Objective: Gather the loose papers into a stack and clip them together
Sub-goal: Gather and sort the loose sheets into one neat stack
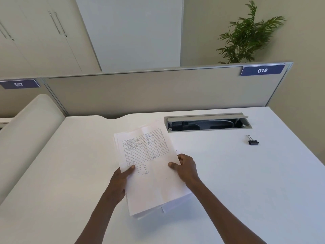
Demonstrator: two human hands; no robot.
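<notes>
A stack of white papers (151, 173) sits in the middle of the white desk (246, 182), the top sheet showing a printed table and some handwriting. Its edges are uneven, with lower sheets sticking out at the near end. My left hand (119, 182) grips the stack's left edge, thumb on top. My right hand (186, 168) grips the right edge, thumb on the top sheet. A black binder clip (252, 141) lies alone on the desk at the far right, well away from both hands.
An open grey cable tray (207, 121) is set into the desk behind the papers. A beige partition (158, 92) with labels 017 and 018 closes the desk's far edge. A green plant (249, 36) stands behind it. A rounded white divider (31, 131) borders the left.
</notes>
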